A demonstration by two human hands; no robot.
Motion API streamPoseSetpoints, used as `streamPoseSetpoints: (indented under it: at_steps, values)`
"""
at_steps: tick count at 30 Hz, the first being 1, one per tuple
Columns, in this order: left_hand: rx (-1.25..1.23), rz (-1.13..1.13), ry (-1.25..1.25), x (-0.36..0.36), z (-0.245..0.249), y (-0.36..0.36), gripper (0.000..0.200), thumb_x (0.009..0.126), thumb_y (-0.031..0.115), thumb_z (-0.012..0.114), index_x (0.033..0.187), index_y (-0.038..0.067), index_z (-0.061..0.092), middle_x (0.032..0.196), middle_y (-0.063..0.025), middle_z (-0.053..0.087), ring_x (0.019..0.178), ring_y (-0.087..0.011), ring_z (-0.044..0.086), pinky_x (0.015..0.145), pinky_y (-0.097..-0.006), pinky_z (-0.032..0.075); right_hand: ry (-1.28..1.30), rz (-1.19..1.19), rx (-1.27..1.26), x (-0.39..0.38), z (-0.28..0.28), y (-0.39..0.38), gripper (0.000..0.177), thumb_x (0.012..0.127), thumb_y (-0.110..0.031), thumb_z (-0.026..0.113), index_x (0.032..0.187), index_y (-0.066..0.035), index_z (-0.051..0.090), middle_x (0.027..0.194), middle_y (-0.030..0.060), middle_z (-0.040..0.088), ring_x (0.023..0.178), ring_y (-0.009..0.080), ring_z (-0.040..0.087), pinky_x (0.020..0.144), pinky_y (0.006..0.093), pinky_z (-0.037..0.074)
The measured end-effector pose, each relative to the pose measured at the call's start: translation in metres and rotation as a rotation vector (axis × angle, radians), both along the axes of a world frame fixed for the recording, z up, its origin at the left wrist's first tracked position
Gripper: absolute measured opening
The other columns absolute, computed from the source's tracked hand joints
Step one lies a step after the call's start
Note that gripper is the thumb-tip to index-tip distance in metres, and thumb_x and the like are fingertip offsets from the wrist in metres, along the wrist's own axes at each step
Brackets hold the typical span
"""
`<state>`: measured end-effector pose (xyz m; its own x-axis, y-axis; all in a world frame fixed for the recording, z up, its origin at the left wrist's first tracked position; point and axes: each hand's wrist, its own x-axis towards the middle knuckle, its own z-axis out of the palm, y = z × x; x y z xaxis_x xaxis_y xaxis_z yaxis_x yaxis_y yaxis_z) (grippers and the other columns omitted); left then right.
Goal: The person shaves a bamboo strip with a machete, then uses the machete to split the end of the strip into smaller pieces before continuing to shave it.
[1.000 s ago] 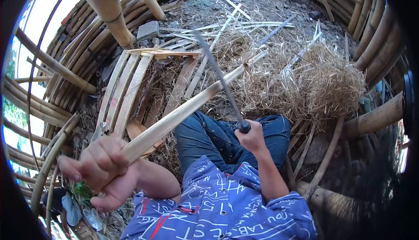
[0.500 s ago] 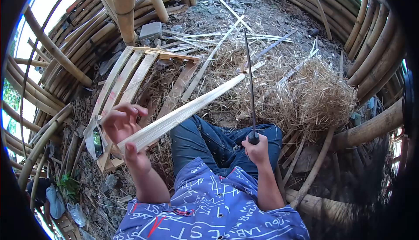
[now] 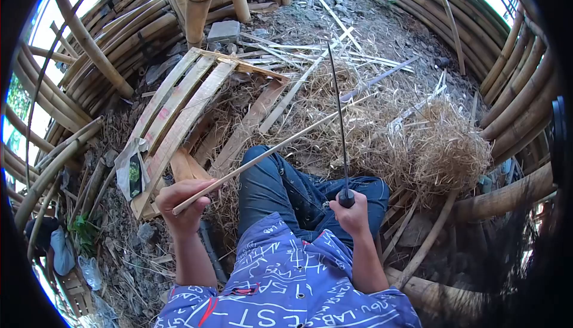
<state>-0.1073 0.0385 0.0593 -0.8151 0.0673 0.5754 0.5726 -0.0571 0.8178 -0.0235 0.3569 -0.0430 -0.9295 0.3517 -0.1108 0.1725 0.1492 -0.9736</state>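
Note:
My left hand (image 3: 181, 207) is closed around the near end of a long bamboo strip (image 3: 268, 153), which shows its narrow edge. The strip slants up to the right over my left knee, and its far part overlaps the knife blade in this view. My right hand (image 3: 353, 213) grips the black handle of a long, thin-bladed knife (image 3: 344, 143) in front of my lap, blade pointing up and away. Beneath the strip's far end lies a heap of pale shavings (image 3: 334, 143). A phone-like dark object (image 3: 135, 172) rests on the wooden slats left of my left hand.
A slatted wooden frame (image 3: 190, 108) leans at the left. More split strips (image 3: 304, 80) lie on the ground ahead. Tangled shavings (image 3: 450, 146) pile up at the right. Stacked bamboo poles (image 3: 412, 15) surround the spot, and a grey block (image 3: 224, 31) sits at the back.
The strip has turned from its broad face to its narrow edge. My left fingers, raised and spread before, have closed around its near end. The knife stays in my right hand.

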Motion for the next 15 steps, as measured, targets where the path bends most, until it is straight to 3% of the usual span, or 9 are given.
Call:
streamPoseSetpoints:
  at_steps: [1, 4, 7, 11, 15]
  values:
    - [0.007, 0.003, 0.006, -0.002, 0.004, 0.006, 0.03, 0.075, 0.02, 0.08, 0.086, -0.005, 0.068, 0.082, -0.0183, 0.07, 0.077, -0.025, 0.07, 0.071, -0.035, 0.057, 0.006, 0.003, 0.007, 0.001, 0.004, -0.003, 0.017, 0.07, -0.005, 0.066, 0.063, -0.001, 0.052, 0.054, -0.0007, 0.048, 0.054, 0.0061, 0.042, 0.049, 0.0274, 0.037]
    - [-0.269, -0.013, 0.39, -0.007, 0.014, 0.033, 0.019, 0.072, 0.014, 0.079, 0.081, -0.001, 0.071, 0.077, -0.0144, 0.07, 0.075, -0.0281, 0.071, 0.068, -0.0356, 0.059, 0.071, 0.055, 0.069, 0.004, 0.025, -0.015, 0.017, 0.071, -0.007, 0.067, 0.064, -0.001, 0.052, 0.053, 0.0003, 0.046, 0.053, 0.0062, 0.041, 0.048, 0.0274, 0.036]
    - [-0.331, -0.031, 0.495, 0.003, 0.028, 0.05, 0.018, 0.072, 0.013, 0.079, 0.082, 0.0, 0.071, 0.074, -0.0114, 0.07, 0.072, -0.026, 0.071, 0.065, -0.0331, 0.059, 0.119, 0.137, 0.084, 0.007, 0.044, -0.024, 0.015, 0.072, -0.002, 0.068, 0.065, -0.004, 0.054, 0.056, -0.0048, 0.048, 0.054, 0.0032, 0.041, 0.048, 0.0236, 0.034]
    - [-0.38, -0.146, 0.64, 0.008, 0.032, 0.059, 0.022, 0.07, 0.015, 0.08, 0.084, 0.001, 0.071, 0.073, -0.0084, 0.07, 0.073, -0.0222, 0.071, 0.065, -0.0322, 0.06, 0.125, 0.265, 0.122, 0.008, 0.078, -0.037, 0.019, 0.071, -0.006, 0.068, 0.064, -0.002, 0.051, 0.051, 0.0001, 0.043, 0.051, 0.0044, 0.039, 0.046, 0.026, 0.035]
    - [-0.443, -0.153, 0.618, 0.026, 0.032, 0.064, 0.023, 0.071, 0.013, 0.079, 0.088, 0.0, 0.07, 0.076, -0.0096, 0.07, 0.077, -0.0227, 0.071, 0.066, -0.032, 0.06, 0.106, 0.352, 0.146, 0.009, 0.088, -0.037, 0.018, 0.069, -0.007, 0.066, 0.063, -0.002, 0.051, 0.05, 0.0051, 0.04, 0.047, 0.0086, 0.036, 0.044, 0.0288, 0.035]
